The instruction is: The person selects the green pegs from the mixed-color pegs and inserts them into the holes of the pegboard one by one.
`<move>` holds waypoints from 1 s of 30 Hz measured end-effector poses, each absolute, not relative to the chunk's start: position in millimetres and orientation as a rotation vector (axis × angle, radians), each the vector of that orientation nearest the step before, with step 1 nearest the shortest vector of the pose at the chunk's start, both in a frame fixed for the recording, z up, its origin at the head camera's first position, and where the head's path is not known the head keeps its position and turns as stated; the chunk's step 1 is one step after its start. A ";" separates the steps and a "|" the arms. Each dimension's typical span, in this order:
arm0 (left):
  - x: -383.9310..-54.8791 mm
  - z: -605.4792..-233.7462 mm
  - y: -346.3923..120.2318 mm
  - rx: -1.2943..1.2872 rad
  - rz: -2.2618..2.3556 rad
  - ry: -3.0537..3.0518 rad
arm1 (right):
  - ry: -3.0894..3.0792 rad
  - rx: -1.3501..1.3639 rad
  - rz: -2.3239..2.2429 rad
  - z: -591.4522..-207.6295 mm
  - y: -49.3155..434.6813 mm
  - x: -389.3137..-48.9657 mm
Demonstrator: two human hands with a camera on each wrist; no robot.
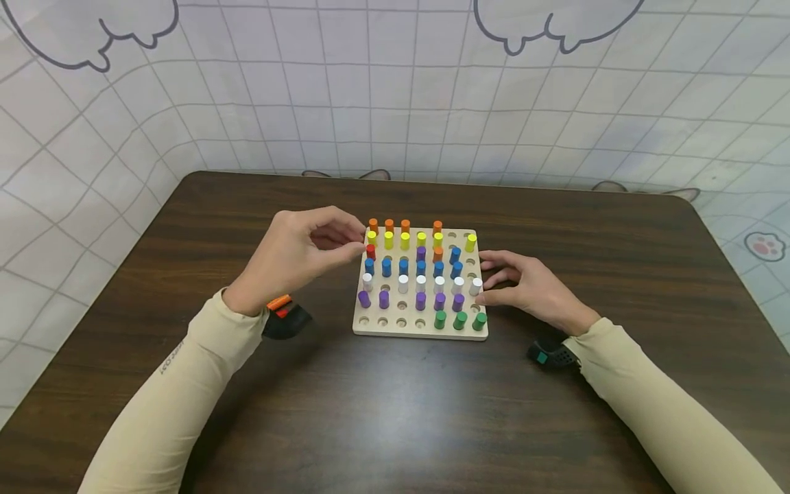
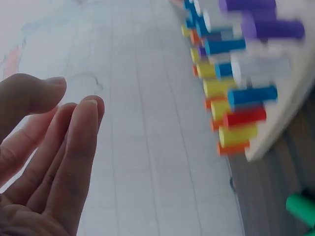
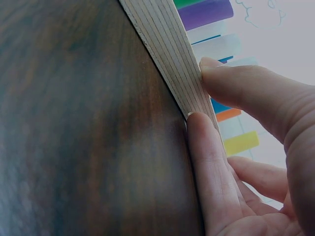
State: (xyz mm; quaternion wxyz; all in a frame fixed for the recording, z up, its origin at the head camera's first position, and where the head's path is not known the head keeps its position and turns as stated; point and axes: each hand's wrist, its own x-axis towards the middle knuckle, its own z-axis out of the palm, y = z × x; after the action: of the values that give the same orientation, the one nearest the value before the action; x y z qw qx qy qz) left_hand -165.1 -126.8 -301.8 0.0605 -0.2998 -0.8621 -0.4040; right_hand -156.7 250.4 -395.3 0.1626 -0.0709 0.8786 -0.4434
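Note:
A pale wooden pegboard (image 1: 395,331) lies on the table with coloured pegs standing in its holes. My left hand (image 1: 305,254) is raised at the board's left edge, close to a red peg (image 1: 370,252). In the left wrist view, nothing shows between the thumb and fingertips (image 2: 94,105). With the thumb at its upper edge and a finger along its side, my right hand (image 1: 521,285) holds the board's right edge. Orange and yellow rows stand at the back, then blue, white (image 1: 421,284) and purple pegs (image 1: 421,300); green pegs (image 1: 459,320) are at the front right.
The dark wooden table (image 1: 395,418) reaches a grid-patterned cloth wall (image 1: 401,103) at its back edge. Green pieces (image 2: 300,209) show beside the board in the left wrist view. Several holes in the board's front row have no pegs.

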 end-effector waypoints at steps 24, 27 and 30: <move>-200.3 -313.8 -195.7 -0.248 -1.384 -2.913 | 2.513 -0.205 -1.241 -392.6 248.6 -156.6; -203.2 -318.7 -202.7 -0.233 -1.414 -2.957 | 2.515 -0.198 -1.245 -392.6 249.3 -155.4; -205.2 -323.1 -210.5 -0.237 -1.381 -3.034 | 2.513 -0.204 -1.246 -393.4 249.2 -155.3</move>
State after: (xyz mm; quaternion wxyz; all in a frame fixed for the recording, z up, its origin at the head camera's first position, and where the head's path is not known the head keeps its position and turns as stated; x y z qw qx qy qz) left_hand -205.2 -210.5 -323.1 -0.0997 -0.0705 -0.9033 -0.4111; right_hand -155.3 249.2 -393.4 0.1637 -0.0716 0.8815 -0.4370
